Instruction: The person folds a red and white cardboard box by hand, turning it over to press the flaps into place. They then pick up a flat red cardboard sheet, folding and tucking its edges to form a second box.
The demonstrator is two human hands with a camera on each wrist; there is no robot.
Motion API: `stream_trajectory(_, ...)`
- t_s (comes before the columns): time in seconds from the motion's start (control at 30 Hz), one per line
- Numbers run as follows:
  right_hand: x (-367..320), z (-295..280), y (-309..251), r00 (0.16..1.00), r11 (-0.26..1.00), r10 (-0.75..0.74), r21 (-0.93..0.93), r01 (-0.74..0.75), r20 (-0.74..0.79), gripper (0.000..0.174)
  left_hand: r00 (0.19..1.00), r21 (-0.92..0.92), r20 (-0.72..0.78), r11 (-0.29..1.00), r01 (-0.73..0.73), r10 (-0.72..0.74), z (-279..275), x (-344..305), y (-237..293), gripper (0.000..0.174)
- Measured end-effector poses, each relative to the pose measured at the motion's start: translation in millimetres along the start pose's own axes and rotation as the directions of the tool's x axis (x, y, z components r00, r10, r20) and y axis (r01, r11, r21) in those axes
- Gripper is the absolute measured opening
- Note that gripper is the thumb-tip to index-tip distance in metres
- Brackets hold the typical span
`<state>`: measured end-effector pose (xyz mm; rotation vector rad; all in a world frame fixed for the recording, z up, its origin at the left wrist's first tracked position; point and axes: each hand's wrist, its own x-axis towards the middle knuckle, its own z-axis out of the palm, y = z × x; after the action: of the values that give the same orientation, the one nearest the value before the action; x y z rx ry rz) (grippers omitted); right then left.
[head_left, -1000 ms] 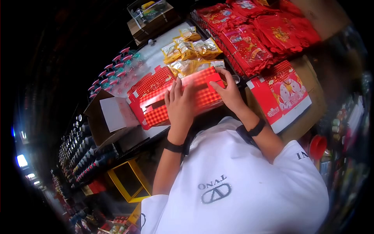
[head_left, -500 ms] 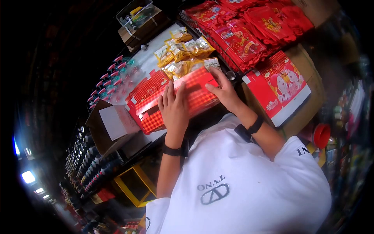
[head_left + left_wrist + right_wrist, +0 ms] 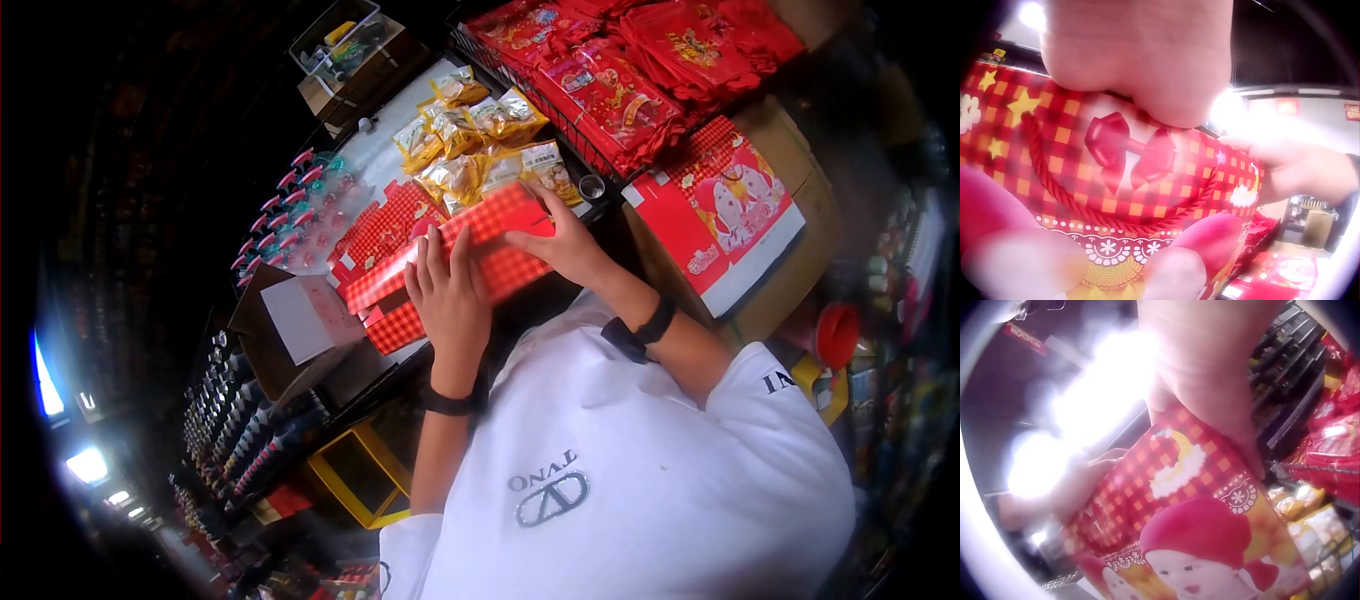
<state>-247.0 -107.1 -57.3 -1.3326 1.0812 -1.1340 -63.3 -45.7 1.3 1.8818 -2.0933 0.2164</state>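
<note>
The left hand (image 3: 452, 300) rests on the red box (image 3: 400, 288), fingers extended. The right hand (image 3: 570, 245) grips its end.

Bright lights (image 3: 88, 465) glow in the dark room, a yellow frame (image 3: 342, 494) below the pale tabletop (image 3: 385, 150).
</note>
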Motion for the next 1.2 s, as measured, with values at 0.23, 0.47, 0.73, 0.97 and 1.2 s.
stream_trajectory(0.23,1.6,-9.2,-9.0,0.987,0.966,0.137,0.212,-0.151,0.079,0.07,1.0,-0.032,-0.004,0.999,0.004,-0.004,-0.6,1.5,1.7,0.041)
stream_trajectory(0.47,1.9,-14.7,-15.6,0.992,0.992,0.082,0.091,-0.09,0.097,0.069,0.988,-0.081,0.145,0.994,0.072,-0.06,-22.9,26.6,2.9,0.05)
stream_trajectory(0.73,1.2,-16.1,2.3,0.993,0.998,0.028,0.051,-0.034,0.118,0.074,0.985,-0.343,0.115,0.936,-0.083,0.129,2.6,63.4,7.2,0.061)
stream_trajectory(0.97,6.0,-8.8,13.6,0.997,0.999,-0.031,-0.015,0.032,0.069,0.076,0.969,-0.34,0.176,0.935,-0.103,0.171,-5.7,72.0,1.7,0.056)
stream_trajectory(1.2,8.3,-3.2,7.3,0.998,0.999,0.02,0.043,-0.022,0.063,0.076,0.947,-0.416,0.24,0.904,-0.096,0.211,-8.1,77.6,-12.9,0.053)
